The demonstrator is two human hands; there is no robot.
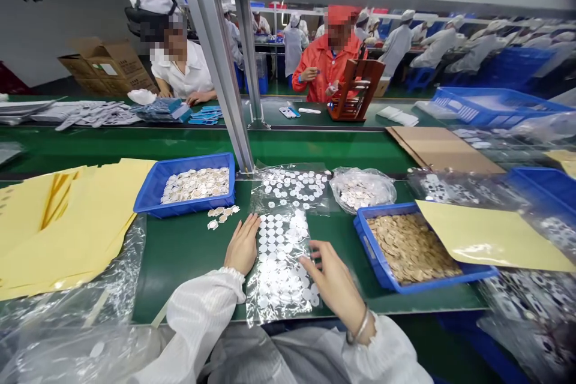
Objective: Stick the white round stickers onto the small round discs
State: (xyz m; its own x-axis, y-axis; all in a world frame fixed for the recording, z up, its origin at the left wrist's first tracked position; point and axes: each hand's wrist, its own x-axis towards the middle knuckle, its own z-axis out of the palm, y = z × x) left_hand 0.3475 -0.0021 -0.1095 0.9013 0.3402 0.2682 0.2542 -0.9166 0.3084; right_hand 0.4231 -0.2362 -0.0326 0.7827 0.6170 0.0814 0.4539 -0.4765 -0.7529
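A: ok I'm only getting audio on my side; what's on your remote view, biggest stuff first?

B: Biggest thing I've got from way over here is the green worktop (180, 252); a messy heap of yellow sheets (90, 228) covers its left end; over on the right there's a blue tray full of tan discs (409, 246), the right tray (378, 261), with a single yellow sheet (490, 237) lying across its corner; up and to the left sits the left tray (175, 210), also blue, loaded with pale discs (195, 186).

A: and the thing I've got hands on?

B: That's the clear plastic sheet (279, 270), smack in the middle, flat at the near edge of the worktop and dotted with white rounds, neat rows at its upper left; just beyond it is a second clear sheet (292, 189) with more rounds, and right beside that a clear bag (362, 189) of discs.

A: fingers?

B: Both released, I'd say; my right hand (330, 279) is at the sheet's right edge, thumb and index apart, can't tell if it's touching; my left hand (243, 246) lies flat along the left edge, fingers stretched out; smallest bits are some loose discs (220, 212) near the left tray.
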